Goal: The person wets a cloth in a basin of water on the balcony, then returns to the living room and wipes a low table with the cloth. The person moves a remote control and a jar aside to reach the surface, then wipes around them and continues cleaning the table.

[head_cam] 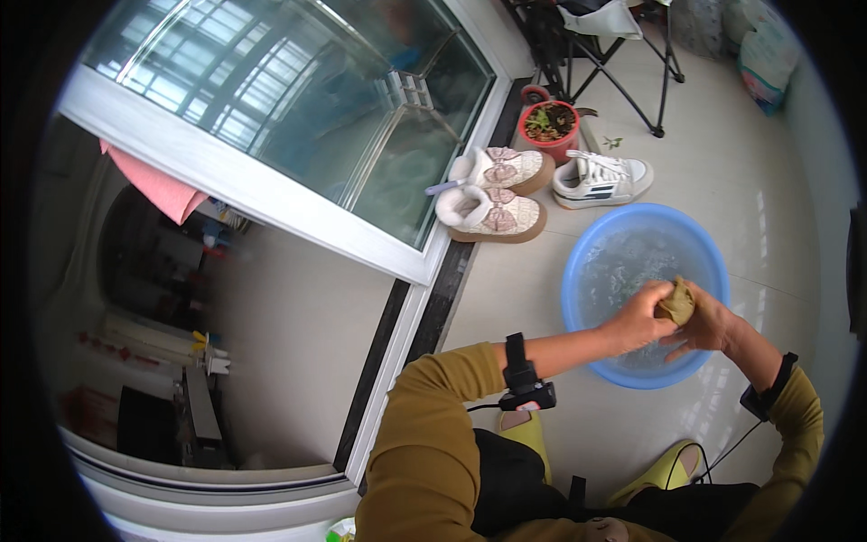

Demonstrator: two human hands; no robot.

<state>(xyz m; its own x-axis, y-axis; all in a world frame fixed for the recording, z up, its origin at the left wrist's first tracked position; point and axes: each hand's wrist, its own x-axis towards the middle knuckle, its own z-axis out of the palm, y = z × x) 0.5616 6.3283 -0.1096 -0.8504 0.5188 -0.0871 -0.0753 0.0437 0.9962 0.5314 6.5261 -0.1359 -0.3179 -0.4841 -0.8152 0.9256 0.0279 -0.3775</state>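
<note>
A crumpled olive-brown cloth (679, 305) is bunched up between my two hands, above the water. My left hand (640, 320) grips it from the left, thumb and fingers around it. On the other side my right hand (710, 324) presses against the cloth, its lower fingers spread below. Beneath both hands stands a round blue plastic basin (574, 298) on the floor. Cloudy, foamy water (620, 261) lies in it. Part of the cloth is hidden by the fingers.
White bow-trimmed slippers (518, 215) and a white sneaker (603, 179) stand beyond the basin, near a red potted plant (550, 129). A folding chair (603, 27) is at the back. The glass sliding door (305, 122) and its floor track (440, 298) are to the left.
</note>
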